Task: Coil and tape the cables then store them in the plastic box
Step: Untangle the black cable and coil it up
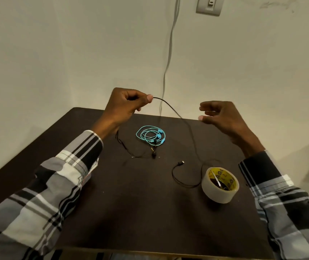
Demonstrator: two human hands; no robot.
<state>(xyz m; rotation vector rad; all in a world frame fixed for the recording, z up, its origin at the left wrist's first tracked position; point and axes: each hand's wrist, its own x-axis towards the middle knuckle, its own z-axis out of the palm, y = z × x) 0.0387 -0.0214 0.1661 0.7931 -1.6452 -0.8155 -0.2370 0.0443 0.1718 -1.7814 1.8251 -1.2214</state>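
Left hand point(125, 104) pinched black cable point(176, 112) raised above dark surface point(131, 212); right hand point(223, 119) hovered released, fingers loosely curved, holding nothing. Cable trailed down beside tape roll point(220, 184). Turquoise earphones point(150, 136) lay coiled mid-surface.

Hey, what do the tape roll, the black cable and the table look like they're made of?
Tape roll: glossy, see-through plastic film on a printed yellow core, probably cardboard.
Black cable: thin, flexible, matte jacket, likely rubber or plastic; it droops from the left hand.
Table: dark brown, flat, dull sheen; looks like laminate or wood, can't tell which.
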